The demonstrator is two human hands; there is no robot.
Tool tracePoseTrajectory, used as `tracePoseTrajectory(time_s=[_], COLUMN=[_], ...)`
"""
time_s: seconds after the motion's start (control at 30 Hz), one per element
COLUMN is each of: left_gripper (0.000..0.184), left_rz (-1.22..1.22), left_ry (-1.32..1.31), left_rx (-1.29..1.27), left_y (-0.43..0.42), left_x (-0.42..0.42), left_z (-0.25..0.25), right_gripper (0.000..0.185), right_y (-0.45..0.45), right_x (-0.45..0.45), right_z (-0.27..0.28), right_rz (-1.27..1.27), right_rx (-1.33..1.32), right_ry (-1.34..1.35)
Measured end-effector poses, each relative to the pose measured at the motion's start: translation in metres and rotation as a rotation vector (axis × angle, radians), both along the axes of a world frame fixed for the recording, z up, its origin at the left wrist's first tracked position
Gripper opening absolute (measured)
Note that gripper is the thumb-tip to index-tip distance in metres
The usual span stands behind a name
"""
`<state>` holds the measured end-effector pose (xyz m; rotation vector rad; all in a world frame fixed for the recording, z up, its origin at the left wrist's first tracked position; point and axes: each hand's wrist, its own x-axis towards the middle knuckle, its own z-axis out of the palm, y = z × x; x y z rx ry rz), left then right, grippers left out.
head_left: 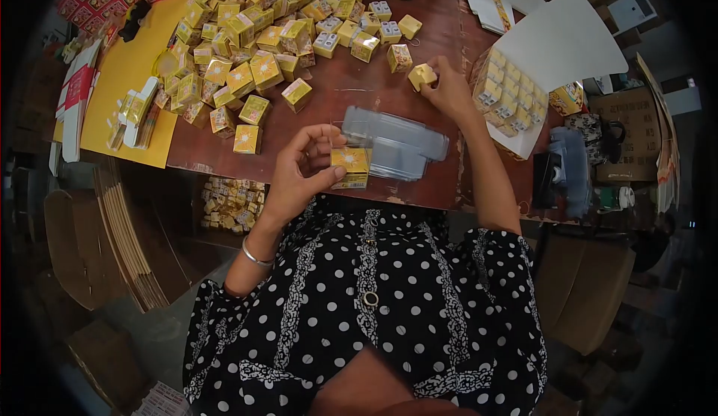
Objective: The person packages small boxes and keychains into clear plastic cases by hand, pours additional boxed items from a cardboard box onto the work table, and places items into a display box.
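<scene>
Glossy reddish-brown tabletop [299,135], smooth clear plastic sleeves [407,147], matt brown cardboard [632,113].

Dozens of small boxes [254,110], two hands [298,173] and one bracelet [256,260] show.

The red-brown bench [329,79] holds see-through trays [404,147]. Lots of little yellow boxes [241,79] lie past them and to the left, a yellow sheet [105,79] farther left, and a white box [576,34] to the right.

We get muted indoor light, its source out of view, with pale glints on the clear plastic [396,145] and faint sheen on the bench [443,31]. Our fisheye edges curve into black; small print looks soft.
</scene>
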<state>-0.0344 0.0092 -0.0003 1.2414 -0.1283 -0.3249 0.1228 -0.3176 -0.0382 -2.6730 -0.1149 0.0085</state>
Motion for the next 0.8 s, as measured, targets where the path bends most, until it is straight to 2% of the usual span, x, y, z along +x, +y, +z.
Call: tracePoseTrajectory(time_s=[0.07, 0.13, 0.27, 0.33, 0.37, 0.47, 0.53, 0.67, 0.8], left_gripper=[0.056, 0.056, 0.055, 0.055, 0.055, 0.055, 0.055, 0.055, 0.055], left_rz=[0.007, 0.017, 0.020, 0.024, 0.022, 0.025, 0.025, 0.037, 0.028], left_ry=[-0.004, -0.002, -0.023, -0.014, -0.031, -0.044, -0.038, -0.043, -0.029], left_rx=[-0.003, -0.002, -0.016, -0.015, -0.017, -0.021, -0.024, -0.012, -0.014], left_y=[0.001, 0.003, 0.003, 0.003, 0.003, 0.005, 0.007, 0.011, 0.007], left_x=[-0.001, -0.002, -0.002, -0.003, -0.003, -0.003, -0.003, -0.001, 0.000], left_z=[0.002, 0.002, 0.001, 0.000, 0.000, 0.000, -0.001, -0.006, -0.006], right_gripper=[0.052, 0.048, 0.046, 0.051, 0.051, 0.057, 0.053, 0.049, 0.034], right_y=[0.005, 0.005, 0.003, 0.001, 0.001, 0.005, 0.002, -0.009, -0.019], right_x=[-0.003, -0.008, -0.001, 0.009, 0.010, 0.010, 0.000, -0.014, -0.015], right_z=[0.005, 0.010, 0.022, 0.019, 0.017, 0.019, 0.022, 0.007, -0.005], right_rz=[-0.020, 0.177, 0.313, 0.336, 0.339, 0.277, 0.181, 0.100, -0.005], right_rx=[-0.039, -0.224, -0.306, -0.326, -0.327, -0.316, -0.162, -0.074, 0.018], right_ry=[0.000, -0.322, -0.246, -0.064, -0.062, -0.018, 0.014, 0.012, -0.104])
